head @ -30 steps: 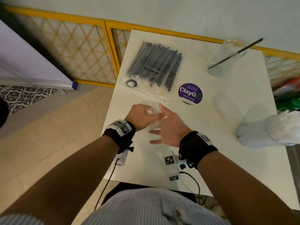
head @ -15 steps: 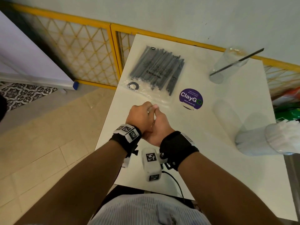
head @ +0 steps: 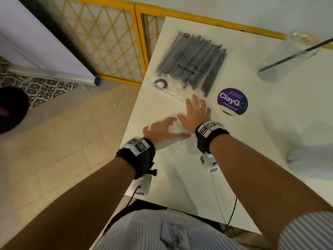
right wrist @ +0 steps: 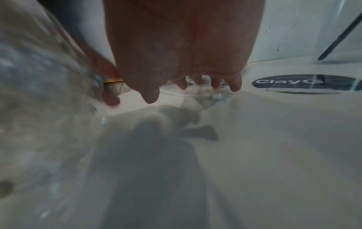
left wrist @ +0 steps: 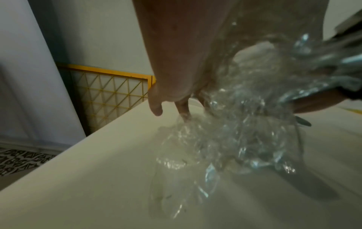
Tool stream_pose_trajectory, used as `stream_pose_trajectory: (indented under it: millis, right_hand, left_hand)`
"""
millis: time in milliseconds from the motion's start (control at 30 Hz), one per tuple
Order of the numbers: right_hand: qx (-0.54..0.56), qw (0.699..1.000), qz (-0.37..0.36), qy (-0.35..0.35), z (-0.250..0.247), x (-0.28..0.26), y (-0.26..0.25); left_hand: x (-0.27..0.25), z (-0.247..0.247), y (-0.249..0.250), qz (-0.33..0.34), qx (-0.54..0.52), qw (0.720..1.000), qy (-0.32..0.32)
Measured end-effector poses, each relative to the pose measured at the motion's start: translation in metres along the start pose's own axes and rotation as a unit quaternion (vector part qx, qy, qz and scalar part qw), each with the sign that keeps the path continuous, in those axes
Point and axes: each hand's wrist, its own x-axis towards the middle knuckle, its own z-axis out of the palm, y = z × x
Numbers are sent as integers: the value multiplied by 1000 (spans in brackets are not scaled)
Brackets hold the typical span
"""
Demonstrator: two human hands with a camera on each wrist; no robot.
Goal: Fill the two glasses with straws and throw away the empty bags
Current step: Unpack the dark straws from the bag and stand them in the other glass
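A crumpled empty clear bag (head: pixel 175 129) (left wrist: pixel 225 139) lies near the left edge of the white table (head: pixel 180 186). My left hand (head: pixel 162 127) (left wrist: pixel 176 62) rests on it with spread fingers. My right hand (head: pixel 196 112) (right wrist: pixel 186 54) is flat and stretched forward, its fingertips at the near plastic edge of a full bag of black straws (head: pixel 191 64). A clear glass (head: pixel 288 56) (right wrist: pixel 333 31) holding one black straw stands at the far right. A second glass packed with white straws (head: pixel 308 157) shows blurred at the right edge.
A round purple ClayGo sticker (head: pixel 232 101) (right wrist: pixel 305 82) sits just right of my right hand. A yellow lattice fence (head: pixel 111 42) runs behind and left of the table. Tiled floor (head: pixel 63 141) lies beyond the table's left edge.
My hands, pressed together around the crumpled bag half a second ago, have parted. The left now lies spread on the bag and the right has reached forward to the straw bag.
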Motion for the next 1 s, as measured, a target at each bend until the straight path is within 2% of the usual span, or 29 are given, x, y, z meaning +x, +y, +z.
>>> stream_pose_trajectory:
  millis: [100, 200, 267, 333, 400, 500, 567, 667, 733, 833, 867, 900, 1000]
  right_hand:
    - [-17, 1000, -6, -5, 4, 0, 4]
    - [-8, 1000, -8, 10, 3, -13, 7]
    - [15, 1000, -4, 17, 3, -26, 7]
    - [31, 999, -3, 22, 4, -42, 10]
    - [59, 998, -6, 24, 6, -59, 19]
    - [222, 974, 31, -26, -2, -78, 32]
    - [302, 950, 67, -39, -3, -81, 40]
    - [205, 977, 31, -58, 2, -82, 50]
    - [140, 988, -6, -59, 7, -86, 55]
    - [147, 987, -13, -55, 6, -94, 61]
    - [165, 986, -3, -32, -3, -96, 63]
    - [181, 983, 11, 25, -17, -96, 67]
    - [184, 942, 42, 278, -89, -77, 93]
  left_hand:
    - [-3, -9, 5, 20, -12, 1000, 18]
    - [-2, -14, 6, 23, -40, 999, 3]
    - [0, -19, 8, 42, -128, 991, -3]
    - [0, -29, 11, 51, -248, 967, -17]
    - [1, -40, 7, 44, -261, 964, -16]
    - [5, -50, -1, 80, -131, 988, 33]
    - [5, -48, 1, 104, -18, 994, 13]
    - [5, -40, 2, 125, 189, 970, -90]
    - [5, -34, 2, 111, 222, 957, -150]
    - [4, -32, 7, 89, 285, 918, -263]
    - [4, -35, 9, 86, 278, 911, -293]
    - [4, -42, 12, 80, 249, 914, -311]
    - [9, -71, 17, 72, 81, 950, -294]
